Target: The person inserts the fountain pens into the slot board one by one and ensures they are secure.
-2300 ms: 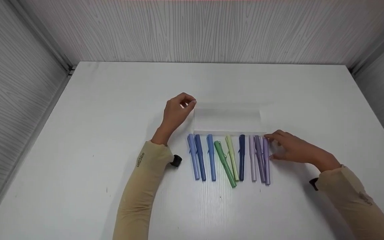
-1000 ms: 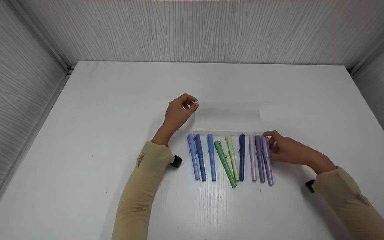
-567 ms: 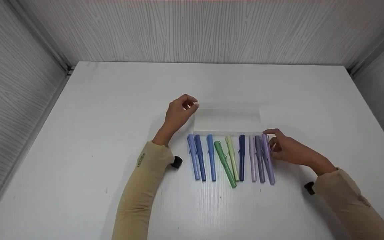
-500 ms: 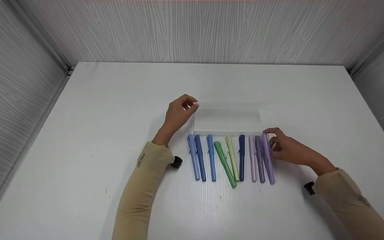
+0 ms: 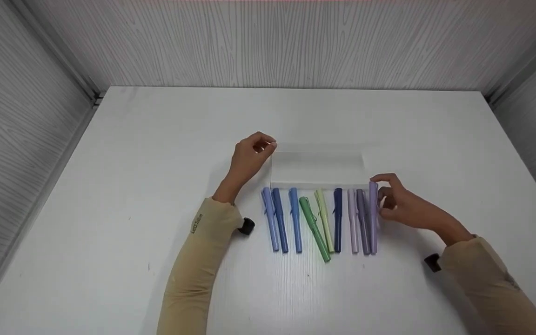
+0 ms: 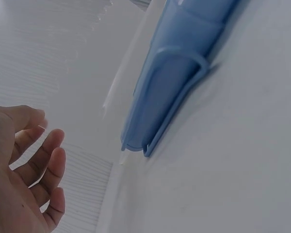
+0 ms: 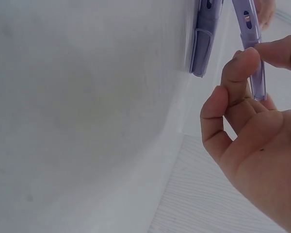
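Note:
In the head view, my left hand [image 5: 248, 156] pinches the back left corner of a shallow white, partly see-through box [image 5: 317, 183]. The left wrist view shows curled fingers, with the pinched edge hard to make out. My right hand [image 5: 403, 202] pinches a light purple pen [image 5: 373, 218] near its clip end, between thumb and fingers in the right wrist view. That end is raised off the table. Left of it lie a dark purple pen [image 5: 362, 221] and a pale lilac pen [image 5: 352, 221].
Further left in the row lie a navy pen [image 5: 338, 218], a yellow-green pen [image 5: 324, 218], a green pen [image 5: 314, 228] lying slanted, and several blue pens [image 5: 295, 218]. All rest on the white table [image 5: 179, 139], before the box. Patterned panels [image 5: 268, 42] stand behind and at the sides.
My right hand has taken hold of the light purple pen. Its clip end has risen, and the pen has swung from slanted to nearly straight. The left hand stays at the box corner.

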The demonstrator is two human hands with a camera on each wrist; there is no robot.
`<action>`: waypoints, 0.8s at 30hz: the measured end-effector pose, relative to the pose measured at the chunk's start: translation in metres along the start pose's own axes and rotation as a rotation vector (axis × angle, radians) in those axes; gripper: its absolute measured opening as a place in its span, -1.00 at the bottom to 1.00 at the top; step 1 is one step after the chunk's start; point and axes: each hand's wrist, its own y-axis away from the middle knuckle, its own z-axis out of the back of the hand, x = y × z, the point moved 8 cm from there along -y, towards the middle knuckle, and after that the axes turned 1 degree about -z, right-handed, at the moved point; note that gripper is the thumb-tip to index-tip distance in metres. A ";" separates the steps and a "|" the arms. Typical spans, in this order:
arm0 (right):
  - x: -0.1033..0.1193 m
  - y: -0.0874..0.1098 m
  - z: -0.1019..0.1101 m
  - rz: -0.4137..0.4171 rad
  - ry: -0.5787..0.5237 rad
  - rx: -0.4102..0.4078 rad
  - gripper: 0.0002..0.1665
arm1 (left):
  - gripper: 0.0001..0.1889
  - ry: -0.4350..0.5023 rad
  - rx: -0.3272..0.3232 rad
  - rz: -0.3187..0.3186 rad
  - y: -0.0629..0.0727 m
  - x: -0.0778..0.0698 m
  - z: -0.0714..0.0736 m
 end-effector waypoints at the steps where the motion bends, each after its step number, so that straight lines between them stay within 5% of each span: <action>1: 0.001 0.000 0.000 0.006 0.003 -0.005 -0.27 | -0.81 0.003 0.000 -0.001 0.000 0.000 0.000; 13: 0.014 0.005 0.017 0.105 0.014 -0.077 -0.27 | -0.80 0.000 -0.001 0.070 -0.001 0.003 0.001; 24: 0.025 0.012 0.037 0.157 0.008 -0.175 -0.22 | -0.80 0.002 -0.001 0.061 0.001 0.003 0.001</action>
